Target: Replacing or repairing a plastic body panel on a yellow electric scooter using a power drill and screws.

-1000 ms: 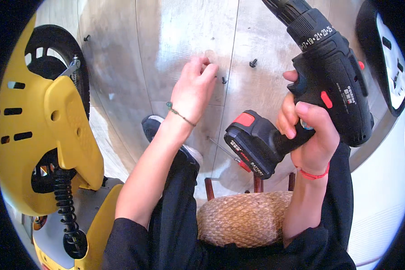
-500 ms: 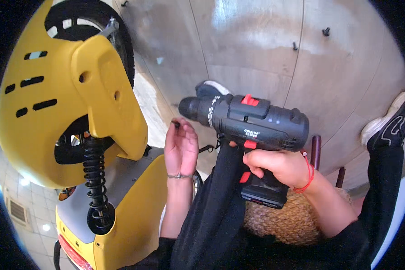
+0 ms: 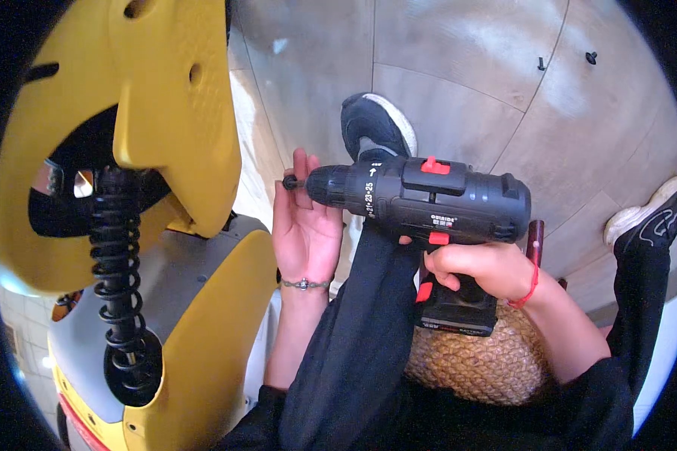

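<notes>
A black cordless drill (image 3: 474, 199) with red switches lies across the middle of the view, its chuck (image 3: 327, 186) pointing left. My right hand (image 3: 489, 269) is wrapped around its handle, thumb on the near side. Palm up beneath the chuck, my left hand (image 3: 307, 237) has a small black screw (image 3: 290, 183) between its thumb and fingers. The screw's round head faces left, and its other end meets the front of the chuck. Whether a bit sits in the chuck is hidden.
At the left stands a yellow vehicle body panel (image 3: 177, 105), with a black coil spring shock absorber (image 3: 116, 263) below it. Two black screws (image 3: 591, 58) lie on the floor at the upper right. My shoe (image 3: 376, 124) is beyond the drill, and a woven seat (image 3: 478, 361) is under me.
The screw in my left hand, earlier apart from the drill, now lines up with the chuck's front. My view has shifted, bringing the yellow panel closer and lower-left parts further left.
</notes>
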Tool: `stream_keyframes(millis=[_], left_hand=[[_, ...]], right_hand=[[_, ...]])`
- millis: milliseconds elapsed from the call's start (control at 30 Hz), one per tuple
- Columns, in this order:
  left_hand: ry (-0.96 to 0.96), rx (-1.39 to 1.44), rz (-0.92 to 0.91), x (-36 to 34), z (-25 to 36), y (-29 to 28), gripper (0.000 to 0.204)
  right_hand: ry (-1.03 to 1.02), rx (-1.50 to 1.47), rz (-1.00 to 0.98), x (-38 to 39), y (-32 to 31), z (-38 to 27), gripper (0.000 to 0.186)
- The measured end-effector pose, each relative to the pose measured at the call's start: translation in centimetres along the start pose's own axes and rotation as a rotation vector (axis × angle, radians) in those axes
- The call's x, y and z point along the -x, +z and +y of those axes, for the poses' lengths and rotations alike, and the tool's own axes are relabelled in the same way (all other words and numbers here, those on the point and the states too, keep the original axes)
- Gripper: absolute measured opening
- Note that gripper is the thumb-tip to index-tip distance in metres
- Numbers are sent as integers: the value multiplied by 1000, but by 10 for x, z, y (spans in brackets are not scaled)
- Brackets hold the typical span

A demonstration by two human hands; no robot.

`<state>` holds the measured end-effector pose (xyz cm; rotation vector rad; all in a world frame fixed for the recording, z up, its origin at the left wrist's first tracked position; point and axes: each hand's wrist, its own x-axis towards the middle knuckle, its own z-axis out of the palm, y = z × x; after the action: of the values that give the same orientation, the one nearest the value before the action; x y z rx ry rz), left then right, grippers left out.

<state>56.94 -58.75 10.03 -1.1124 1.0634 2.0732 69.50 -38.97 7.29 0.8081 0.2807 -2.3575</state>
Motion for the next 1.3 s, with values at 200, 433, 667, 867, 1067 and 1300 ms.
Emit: stream_keyframes(millis=[200, 433, 667, 867, 1067, 1300], left_hand=[[27, 22, -51, 0, 3, -6, 28], [34, 11, -38, 1, 5, 0, 27], [23, -34, -43, 3, 11, -16, 25], [135, -50, -14, 7, 20, -18, 25], [194, -242, -74, -3, 27, -7, 27], [202, -315, -62, 4, 34, -8, 29]], right_hand=[[-4, 123, 52, 4, 4, 14, 23], [-233, 365, 71, 4, 12, 16, 27], [-26, -21, 40, -8, 15, 15, 18], [6, -102, -49, -18, 22, 10, 7], [274, -587, -151, -24, 23, 17, 21], [359, -831, -218, -27, 35, 30, 21]])
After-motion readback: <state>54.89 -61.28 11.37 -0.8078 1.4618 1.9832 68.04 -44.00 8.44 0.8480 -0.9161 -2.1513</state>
